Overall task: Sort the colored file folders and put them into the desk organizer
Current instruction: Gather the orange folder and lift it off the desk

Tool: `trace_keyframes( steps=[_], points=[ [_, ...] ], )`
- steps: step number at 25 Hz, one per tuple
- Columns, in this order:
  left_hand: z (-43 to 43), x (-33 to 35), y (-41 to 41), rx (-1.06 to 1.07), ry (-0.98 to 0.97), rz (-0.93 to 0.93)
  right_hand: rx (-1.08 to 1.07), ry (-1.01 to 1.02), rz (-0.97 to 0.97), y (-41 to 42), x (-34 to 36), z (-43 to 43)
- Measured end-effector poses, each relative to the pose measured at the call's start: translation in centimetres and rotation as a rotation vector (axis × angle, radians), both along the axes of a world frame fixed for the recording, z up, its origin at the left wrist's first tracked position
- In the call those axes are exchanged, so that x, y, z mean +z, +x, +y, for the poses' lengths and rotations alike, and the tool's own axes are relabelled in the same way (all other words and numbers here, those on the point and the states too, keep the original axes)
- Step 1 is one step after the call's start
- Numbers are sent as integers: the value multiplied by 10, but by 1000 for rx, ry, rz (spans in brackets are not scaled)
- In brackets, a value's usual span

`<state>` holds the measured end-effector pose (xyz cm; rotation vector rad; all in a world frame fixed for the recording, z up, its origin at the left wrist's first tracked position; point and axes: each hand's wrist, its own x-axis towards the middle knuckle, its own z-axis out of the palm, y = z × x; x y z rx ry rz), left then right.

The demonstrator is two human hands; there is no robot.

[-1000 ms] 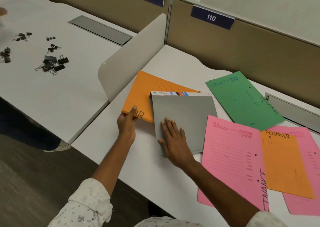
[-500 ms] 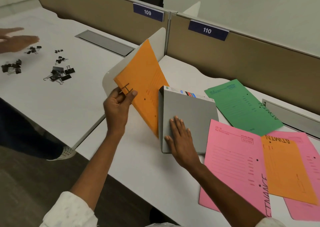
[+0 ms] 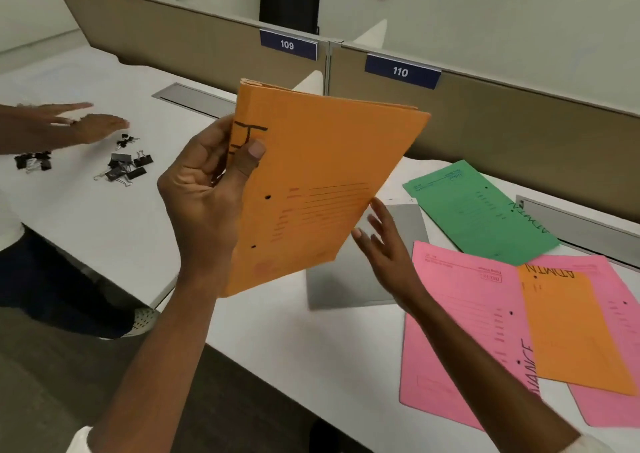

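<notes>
My left hand point(image 3: 204, 196) holds an orange folder point(image 3: 322, 179) marked "H" up in the air, gripping its left edge. My right hand point(image 3: 388, 248) hovers with fingers spread just under the folder's lower right corner, above the grey desk organizer point(image 3: 349, 283), which lies flat on the white desk and is mostly hidden by the folder. On the desk to the right lie a green folder point(image 3: 481, 210), a pink folder point(image 3: 460, 328), a second orange folder point(image 3: 568, 331) on top of it, and another pink folder point(image 3: 620, 317) underneath.
Another person's hands point(image 3: 69, 123) reach over black binder clips point(image 3: 124, 168) on the neighbouring desk at left. A white divider panel point(image 3: 311, 80) peeks out behind the raised folder. Beige partitions point(image 3: 519, 130) labelled 109 and 110 close off the back.
My left hand has lifted the orange "H" folder off the desk and higher into the air. My right hand has come off the grey organizer and risen toward the folder.
</notes>
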<state>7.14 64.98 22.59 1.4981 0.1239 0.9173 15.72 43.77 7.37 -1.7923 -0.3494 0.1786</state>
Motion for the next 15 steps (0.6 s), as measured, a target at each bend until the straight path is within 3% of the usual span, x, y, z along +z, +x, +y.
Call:
trace_keyframes(
  steps=[4, 7, 11, 15],
  points=[
    [-25, 12, 5, -112, -128, 0, -71, 264, 80, 4, 16, -49],
    [-54, 17, 11, -215, -145, 65, -89, 303, 136, -6, 17, -89],
    [-119, 5, 26, -382, -102, 156, -334, 439, 217, -34, 14, -159],
    [-203, -59, 24, -621, 52, 386, -571, 444, 246, -71, 16, -263]
  ],
)
